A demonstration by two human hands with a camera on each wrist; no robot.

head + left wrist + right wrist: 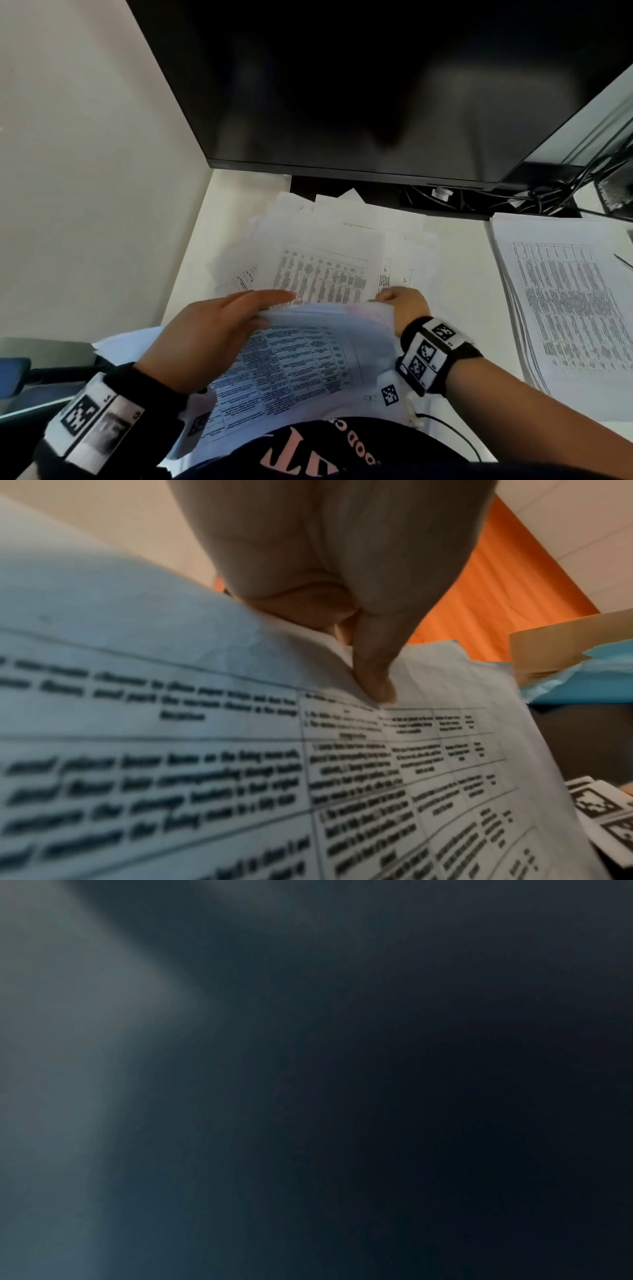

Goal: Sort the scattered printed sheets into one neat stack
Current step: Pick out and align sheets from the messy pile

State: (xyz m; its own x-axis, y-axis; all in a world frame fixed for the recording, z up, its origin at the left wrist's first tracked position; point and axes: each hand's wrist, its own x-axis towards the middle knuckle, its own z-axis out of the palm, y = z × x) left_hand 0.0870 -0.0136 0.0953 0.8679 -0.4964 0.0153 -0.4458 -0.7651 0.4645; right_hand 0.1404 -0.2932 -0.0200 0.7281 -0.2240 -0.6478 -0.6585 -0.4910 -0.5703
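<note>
I hold a bundle of printed sheets (pixel 308 359) tilted up toward my chest, tables of text facing me. My left hand (pixel 222 325) grips its upper left edge, fingers stretched along the back. In the left wrist view the thumb (pixel 373 674) presses on the front of the bundle (pixel 171 750). My right hand (pixel 400 301) holds the upper right corner with curled fingers. Beyond the bundle, scattered printed sheets (pixel 325 260) lie overlapping at odd angles on the white desk (pixel 455 274). The right wrist view is dark and shows nothing.
A thick stack of printed sheets (pixel 565 308) lies on the right of the desk. A large dark monitor (pixel 342 85) hangs over the back, with black cables (pixel 548 198) behind at the right. A pale wall (pixel 85 171) closes the left side.
</note>
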